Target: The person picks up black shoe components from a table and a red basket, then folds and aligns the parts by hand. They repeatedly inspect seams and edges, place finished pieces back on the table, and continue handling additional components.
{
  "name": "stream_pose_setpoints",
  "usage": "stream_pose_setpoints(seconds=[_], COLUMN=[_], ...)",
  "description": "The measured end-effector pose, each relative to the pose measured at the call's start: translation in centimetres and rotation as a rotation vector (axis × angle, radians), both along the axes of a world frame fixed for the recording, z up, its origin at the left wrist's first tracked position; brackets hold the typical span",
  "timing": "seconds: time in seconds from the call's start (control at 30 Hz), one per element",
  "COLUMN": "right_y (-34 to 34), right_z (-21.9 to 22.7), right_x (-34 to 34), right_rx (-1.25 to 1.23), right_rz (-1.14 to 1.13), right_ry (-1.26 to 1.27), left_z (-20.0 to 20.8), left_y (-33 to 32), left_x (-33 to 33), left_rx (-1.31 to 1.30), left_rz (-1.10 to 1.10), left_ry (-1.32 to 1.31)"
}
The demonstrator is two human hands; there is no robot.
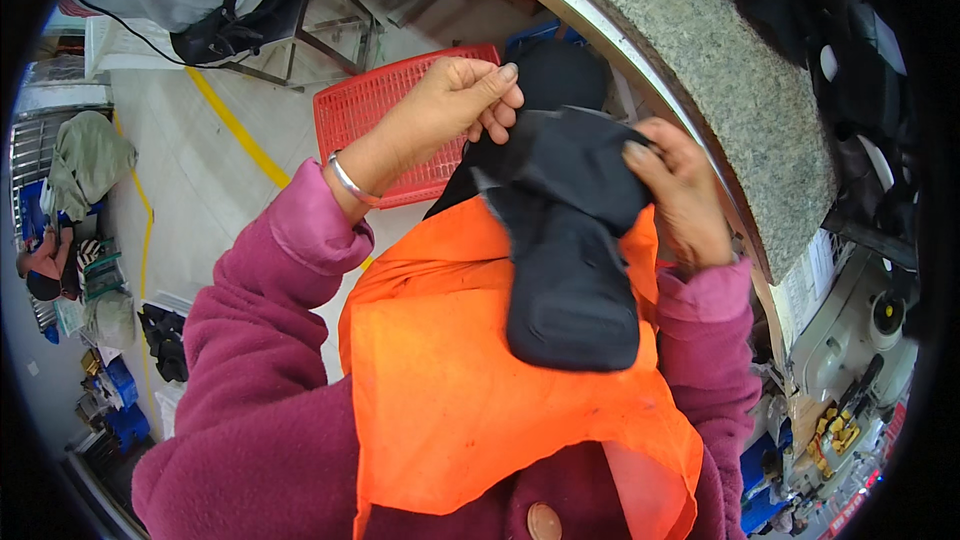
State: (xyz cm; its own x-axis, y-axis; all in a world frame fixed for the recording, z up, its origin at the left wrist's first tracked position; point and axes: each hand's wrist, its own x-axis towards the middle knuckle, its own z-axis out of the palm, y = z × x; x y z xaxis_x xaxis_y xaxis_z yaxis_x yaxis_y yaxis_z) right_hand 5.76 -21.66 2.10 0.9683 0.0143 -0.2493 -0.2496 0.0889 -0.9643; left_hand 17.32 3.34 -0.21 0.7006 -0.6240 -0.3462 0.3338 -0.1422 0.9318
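The black cloth (575,290) lies across the far edge of the orange apron (430,360), its right side pinched by the right hand (685,190). The left hand's (460,100) fingertips are drawn together by its upper left corner, gripping fabric or not I cannot tell; if not, the loose end could twist or slide off.

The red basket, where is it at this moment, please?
In the head view, the red basket is up and left of centre, partly hidden behind the left hand, with the yellow floor line on its left.
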Motion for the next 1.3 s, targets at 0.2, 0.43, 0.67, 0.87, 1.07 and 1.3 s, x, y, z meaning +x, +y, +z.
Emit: stream_pose_setpoints(seconds=[0.2,0.43,0.67,0.87,1.07,1.3], right_y=[-4.1,-5.8,-6.7,-2.4,2.3,3.2], right_z=[1.9,1.4,4.0,4.3,2.3,-0.2], right_x=[-5.4,-8.2,-7.1,-2.2,2.1,3.6], right_rx=[0.202,0.276,0.396,0.387,0.448,0.471], right_rz=[-0.33,-0.459,-0.435,-0.212,0.101,0.115], right_ry=[-0.105,-0.271,-0.381,-0.152,0.046,0.153], left_z=[-0.3,-1.8,4.8,1.4,5.1,2.5], left_y=[-5.7,-7.8,0.7,9.3,5.9,1.1], left_x=[-5.3,-6.4,3.4,4.8,2.2,0.9], left_rx=[0.611,0.568,0.294,0.853,-0.016,-0.069], left_rz=[-0.426,-0.667,0.426,0.036,0.068,-0.208], left_ry=[-1.39,-1.533,-1.233,-0.706,-0.538,-0.107])
